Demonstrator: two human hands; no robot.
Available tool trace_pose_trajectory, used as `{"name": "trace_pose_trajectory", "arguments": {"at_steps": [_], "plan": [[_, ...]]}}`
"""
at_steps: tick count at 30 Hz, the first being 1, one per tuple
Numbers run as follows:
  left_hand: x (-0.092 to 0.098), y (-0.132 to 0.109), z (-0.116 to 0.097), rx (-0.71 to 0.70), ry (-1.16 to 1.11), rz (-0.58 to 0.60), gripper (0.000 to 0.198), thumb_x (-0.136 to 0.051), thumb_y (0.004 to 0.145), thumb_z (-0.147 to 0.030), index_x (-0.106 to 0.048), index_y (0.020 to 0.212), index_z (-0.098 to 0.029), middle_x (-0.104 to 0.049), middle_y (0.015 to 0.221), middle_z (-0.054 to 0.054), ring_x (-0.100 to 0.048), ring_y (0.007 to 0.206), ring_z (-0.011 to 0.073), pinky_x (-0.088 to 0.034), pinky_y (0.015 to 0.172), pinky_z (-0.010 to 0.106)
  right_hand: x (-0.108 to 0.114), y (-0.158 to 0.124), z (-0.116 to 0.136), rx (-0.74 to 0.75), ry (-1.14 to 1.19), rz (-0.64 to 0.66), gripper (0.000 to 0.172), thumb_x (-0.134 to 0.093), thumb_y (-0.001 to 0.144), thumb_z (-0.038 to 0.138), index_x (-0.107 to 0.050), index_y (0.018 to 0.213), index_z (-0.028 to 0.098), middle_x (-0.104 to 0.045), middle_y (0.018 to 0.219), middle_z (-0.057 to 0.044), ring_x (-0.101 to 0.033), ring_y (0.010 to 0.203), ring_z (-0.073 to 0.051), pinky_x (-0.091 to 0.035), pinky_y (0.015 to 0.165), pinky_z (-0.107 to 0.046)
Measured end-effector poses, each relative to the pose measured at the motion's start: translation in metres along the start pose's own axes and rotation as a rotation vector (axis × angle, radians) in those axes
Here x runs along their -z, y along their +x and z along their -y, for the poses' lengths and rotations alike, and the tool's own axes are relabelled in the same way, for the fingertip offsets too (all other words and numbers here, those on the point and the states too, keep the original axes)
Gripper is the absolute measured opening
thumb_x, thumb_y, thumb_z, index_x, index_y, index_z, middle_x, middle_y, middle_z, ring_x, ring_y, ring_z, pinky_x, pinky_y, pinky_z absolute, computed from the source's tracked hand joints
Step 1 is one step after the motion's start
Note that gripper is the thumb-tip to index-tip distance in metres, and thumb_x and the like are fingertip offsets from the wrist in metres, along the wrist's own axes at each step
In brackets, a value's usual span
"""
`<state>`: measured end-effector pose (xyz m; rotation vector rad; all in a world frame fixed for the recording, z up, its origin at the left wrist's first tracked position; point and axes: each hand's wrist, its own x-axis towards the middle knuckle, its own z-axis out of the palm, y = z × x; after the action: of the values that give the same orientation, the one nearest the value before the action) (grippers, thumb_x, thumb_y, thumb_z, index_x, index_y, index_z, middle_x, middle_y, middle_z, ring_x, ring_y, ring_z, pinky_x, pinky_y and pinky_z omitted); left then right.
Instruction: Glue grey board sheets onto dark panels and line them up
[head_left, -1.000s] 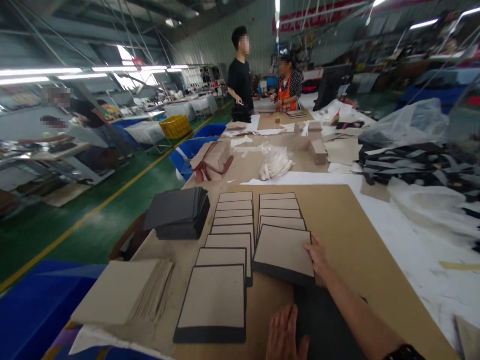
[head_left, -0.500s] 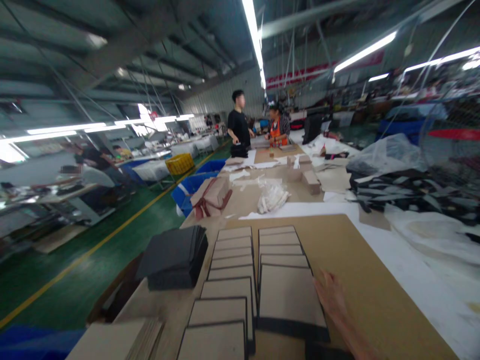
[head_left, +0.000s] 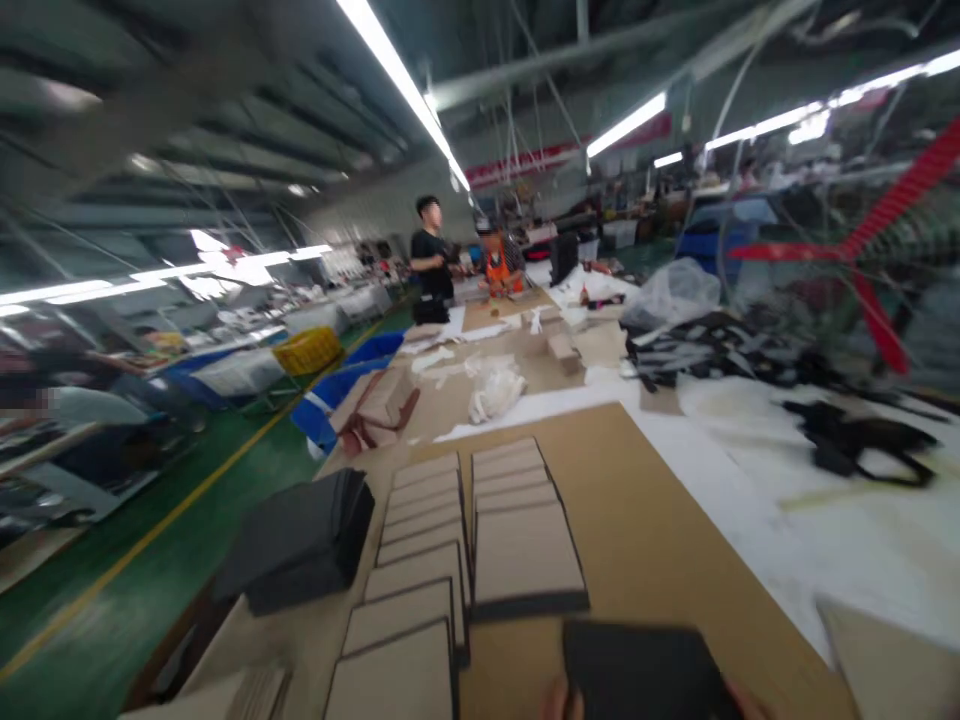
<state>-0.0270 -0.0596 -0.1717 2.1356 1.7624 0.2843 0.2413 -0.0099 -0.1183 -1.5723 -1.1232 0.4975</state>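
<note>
At the bottom of the head view is a black sheet [head_left: 637, 665], between my two hands. Fingers of my left hand [head_left: 556, 698] close on its left edge, and my right hand [head_left: 744, 700] grips its right edge; both hands are mostly cut off by the frame. Just beyond lie two overlapping rows of beige boards with black borders, a left row [head_left: 397, 635] and a right row [head_left: 529, 550]. They rest on a brown board [head_left: 622, 500]. A stack of black sheets [head_left: 300, 540] stands to the left.
A pile of beige boards [head_left: 217, 695] sits at the lower left, and another beige board [head_left: 885, 650] at the lower right. Black scraps [head_left: 735, 350] and a red-bladed fan [head_left: 847, 250] are on the right. Two people [head_left: 431, 250] are at the table's far end.
The view has swung right. My right hand has left the right row's edge and come down to the near side, where both hands now hold the black sheet.
</note>
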Motion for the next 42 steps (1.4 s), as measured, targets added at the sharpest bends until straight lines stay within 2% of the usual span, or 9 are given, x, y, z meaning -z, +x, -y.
{"name": "trace_pose_trajectory", "arguments": {"at_steps": [3, 6, 14, 22, 25, 29, 32, 34, 42], "plan": [[-0.015, -0.052, -0.024, -0.157, 0.019, 0.063, 0.053, -0.041, 0.094, -0.035, -0.044, 0.145, -0.023, -0.043, 0.154, 0.009, -0.037, 0.143, 0.0267, -0.034, 0.118, 0.049, 0.058, -0.088, -0.028, -0.230, -0.146, 0.000, 0.053, -0.066, 0.075, 0.035, -0.062, 0.126, 0.022, -0.067, 0.113, -0.008, -0.063, 0.104, -0.026, -0.052, 0.092, -0.041], [-0.022, -0.057, -0.043, -0.325, 0.039, 0.047, 0.049, -0.041, 0.096, -0.031, -0.045, 0.144, -0.019, -0.042, 0.154, 0.012, -0.039, 0.142, 0.0266, -0.038, 0.115, 0.047, 0.092, -0.123, -0.043, -0.362, -0.259, -0.024, 0.054, -0.065, 0.073, 0.035, -0.062, 0.126, 0.022, -0.065, 0.114, -0.009, -0.061, 0.105, -0.027, -0.050, 0.095, -0.043], [-0.025, -0.045, -0.054, -0.428, 0.070, 0.027, 0.048, -0.042, 0.097, -0.031, -0.044, 0.142, -0.017, -0.041, 0.153, 0.014, -0.038, 0.141, 0.0273, -0.038, 0.113, 0.047, 0.103, -0.122, -0.083, -0.386, -0.321, -0.030, 0.049, -0.053, 0.080, 0.037, -0.060, 0.123, 0.016, -0.059, 0.114, -0.012, -0.059, 0.101, -0.026, -0.049, 0.098, -0.045], [-0.037, -0.041, -0.041, -0.444, 0.012, -0.069, 0.048, -0.043, 0.096, -0.033, -0.042, 0.141, -0.015, -0.046, 0.147, 0.016, -0.043, 0.137, 0.0276, -0.041, 0.111, 0.048, 0.094, -0.123, -0.072, -0.303, -0.360, -0.096, 0.043, -0.054, 0.081, 0.027, -0.060, 0.123, 0.020, -0.057, 0.119, -0.011, -0.052, 0.115, -0.028, -0.041, 0.108, -0.048], [-0.039, -0.038, -0.040, -0.440, -0.022, -0.089, 0.050, -0.044, 0.096, -0.034, -0.040, 0.142, -0.016, -0.049, 0.145, 0.016, -0.047, 0.134, 0.0287, -0.043, 0.109, 0.051, 0.129, -0.114, -0.077, -0.285, -0.351, -0.252, 0.047, -0.054, 0.084, 0.032, -0.056, 0.129, 0.020, -0.053, 0.125, -0.013, -0.051, 0.117, -0.028, -0.044, 0.104, -0.048], [-0.035, -0.036, -0.043, -0.395, -0.031, -0.065, 0.049, -0.043, 0.096, -0.035, -0.041, 0.141, -0.016, -0.050, 0.142, 0.016, -0.048, 0.131, 0.0294, -0.044, 0.108, 0.053, 0.218, -0.100, -0.099, -0.425, -0.445, -0.530, 0.057, -0.051, 0.082, 0.040, -0.050, 0.132, 0.013, -0.053, 0.123, -0.018, -0.054, 0.108, -0.030, -0.052, 0.090, -0.049], [-0.032, -0.035, -0.044, -0.388, -0.029, -0.061, 0.047, -0.045, 0.095, -0.035, -0.045, 0.138, -0.015, -0.052, 0.138, 0.015, -0.050, 0.129, 0.0288, -0.045, 0.107, 0.051, 0.269, -0.097, -0.116, -0.411, -0.684, -0.413, 0.061, -0.056, 0.076, 0.036, -0.051, 0.132, 0.013, -0.053, 0.127, -0.020, -0.048, 0.120, -0.036, -0.041, 0.103, -0.058], [-0.033, -0.034, -0.043, -0.383, -0.021, -0.057, 0.046, -0.045, 0.095, -0.035, -0.047, 0.137, -0.016, -0.053, 0.137, 0.015, -0.050, 0.128, 0.0286, -0.046, 0.106, 0.051, 0.281, -0.099, -0.122, -0.304, -0.800, -0.249, 0.062, -0.056, 0.075, 0.028, -0.050, 0.135, 0.015, -0.051, 0.135, -0.019, -0.041, 0.129, -0.037, -0.034, 0.109, -0.059], [-0.035, -0.036, -0.038, -0.282, -0.083, -0.024, 0.045, -0.046, 0.092, -0.038, -0.054, 0.134, -0.025, -0.060, 0.132, 0.013, -0.056, 0.124, 0.0332, -0.050, 0.102, 0.057, 0.266, -0.098, -0.140, -0.112, -0.818, 0.008, 0.070, -0.056, 0.071, 0.032, -0.051, 0.139, 0.014, -0.048, 0.146, -0.018, -0.038, 0.139, -0.036, -0.035, 0.113, -0.054]]}}
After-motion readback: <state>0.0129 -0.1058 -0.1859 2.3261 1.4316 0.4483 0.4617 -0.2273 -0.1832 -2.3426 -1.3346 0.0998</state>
